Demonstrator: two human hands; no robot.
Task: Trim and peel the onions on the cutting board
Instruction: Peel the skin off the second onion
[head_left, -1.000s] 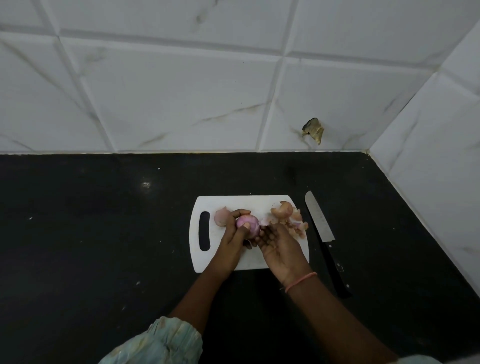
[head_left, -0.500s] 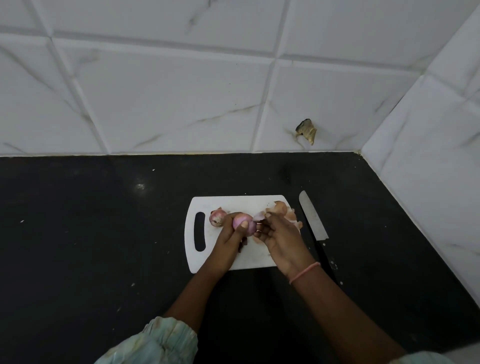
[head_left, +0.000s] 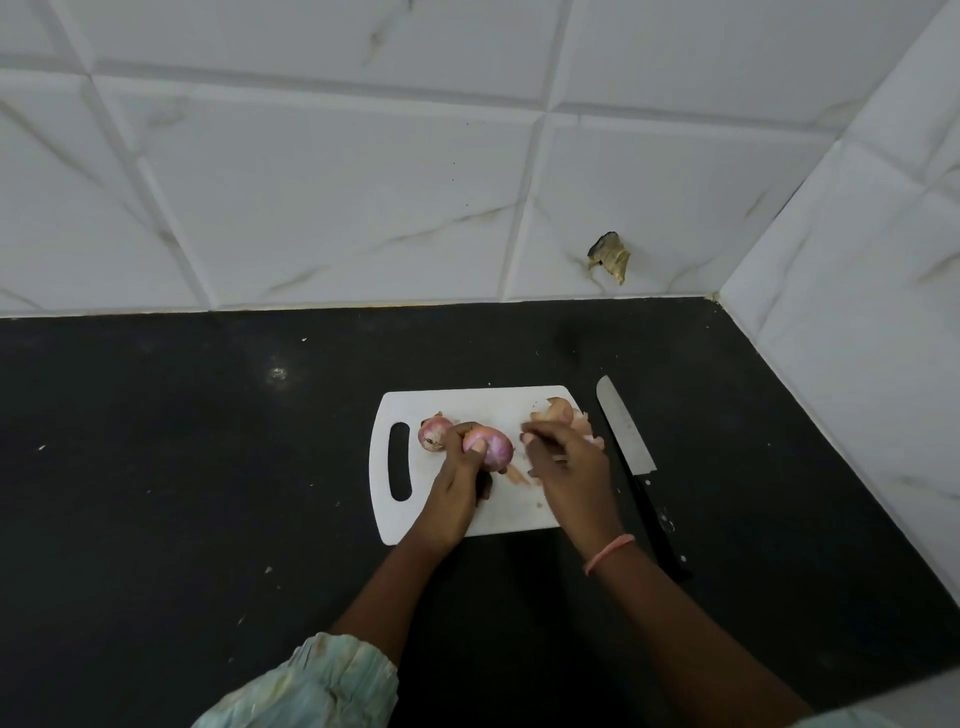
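Note:
A white cutting board (head_left: 470, 402) with a handle slot lies on the black counter. My left hand (head_left: 457, 486) grips a pink, partly peeled onion (head_left: 493, 448) just above the board. A second onion (head_left: 432, 434), still in its skin, lies on the board behind that hand. My right hand (head_left: 569, 470) hovers just right of the held onion, apart from it. Its fingers point left and are blurred, so I cannot tell whether they pinch any skin. A strip of peel (head_left: 517, 474) lies on the board between my hands.
Loose onion skins (head_left: 563, 411) are piled at the board's far right corner. A black-handled knife (head_left: 627, 439) lies on the counter along the board's right edge, blade pointing away. White tiled walls close the back and the right side.
My right hand has pulled away from the onion to the right, after working at its skin. The left hand keeps its hold on the onion.

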